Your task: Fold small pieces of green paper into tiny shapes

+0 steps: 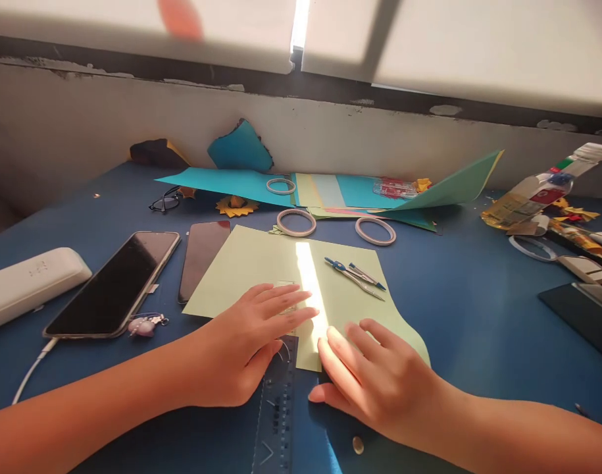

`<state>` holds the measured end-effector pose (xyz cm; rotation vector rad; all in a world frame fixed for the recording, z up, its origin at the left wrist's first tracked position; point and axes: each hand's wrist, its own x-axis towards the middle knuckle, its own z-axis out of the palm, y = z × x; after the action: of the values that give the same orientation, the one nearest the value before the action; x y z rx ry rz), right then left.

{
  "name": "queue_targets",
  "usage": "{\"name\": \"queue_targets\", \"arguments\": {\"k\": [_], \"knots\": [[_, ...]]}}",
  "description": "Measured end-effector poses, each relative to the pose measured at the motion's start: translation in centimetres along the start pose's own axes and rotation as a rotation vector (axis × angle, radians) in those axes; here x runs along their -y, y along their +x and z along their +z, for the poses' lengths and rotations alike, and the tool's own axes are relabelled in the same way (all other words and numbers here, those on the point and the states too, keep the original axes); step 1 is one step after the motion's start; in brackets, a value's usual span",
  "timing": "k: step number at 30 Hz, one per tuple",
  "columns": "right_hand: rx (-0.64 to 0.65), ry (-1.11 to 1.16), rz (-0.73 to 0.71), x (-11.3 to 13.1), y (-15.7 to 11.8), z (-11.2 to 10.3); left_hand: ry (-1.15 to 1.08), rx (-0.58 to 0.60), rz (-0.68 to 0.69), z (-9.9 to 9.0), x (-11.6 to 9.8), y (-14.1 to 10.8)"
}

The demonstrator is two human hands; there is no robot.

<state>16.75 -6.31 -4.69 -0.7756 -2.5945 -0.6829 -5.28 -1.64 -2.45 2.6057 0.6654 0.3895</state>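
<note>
A pale green sheet of paper lies on the blue table, crossed by a bright strip of sunlight. My left hand rests over the upper part of a clear ruler, fingers spread out across the paper, holding nothing. The ruler overlaps the sheet and reaches down to the bottom of the view. My right hand lies at the sheet's lower right edge, fingers apart, thumb stretched toward the left, with nothing in it. A blue and silver compass sits on the paper above my right hand.
Two phones and a white case lie left. Tape rolls and coloured papers are behind the sheet. A tilted bottle stands right, near a dark flat object. A small round object lies in front.
</note>
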Motion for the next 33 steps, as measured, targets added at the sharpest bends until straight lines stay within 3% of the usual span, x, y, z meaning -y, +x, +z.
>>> {"name": "queue_targets", "arguments": {"k": [4, 8, 17, 24, 26, 29, 31, 33], "knots": [[-0.052, -0.099, -0.115, 0.2, -0.2, 0.4, 0.068, -0.040, -0.031, 0.3, 0.1, 0.0], [-0.022, -0.067, -0.136, -0.3, -0.5, 0.4, 0.050, -0.077, -0.021, 0.6, 0.0, -0.1], [-0.028, 0.025, -0.223, -2.5, -1.1, -0.4, 0.062, -0.161, 0.177, 0.3, -0.8, -0.1], [0.170, 0.094, 0.008, -4.2, -1.5, -0.4, 0.231, -0.106, 0.136, 2.1, -3.1, -1.0], [0.219, 0.171, 0.044, -3.8, -1.6, -0.9, 0.359, -0.147, 0.178, 3.2, -3.6, -1.5], [0.266, 0.258, 0.102, -3.3, -1.4, -1.8, 0.512, -0.313, 0.346, 4.1, -4.2, -2.0], [0.261, 0.286, 0.103, -3.2, -1.2, -2.2, 0.554, -0.076, 0.282, 3.9, -4.7, -2.3], [0.233, 0.269, 0.076, -3.2, -1.2, -2.1, 0.568, 0.026, 0.248, 3.3, -5.2, -2.5]]}}
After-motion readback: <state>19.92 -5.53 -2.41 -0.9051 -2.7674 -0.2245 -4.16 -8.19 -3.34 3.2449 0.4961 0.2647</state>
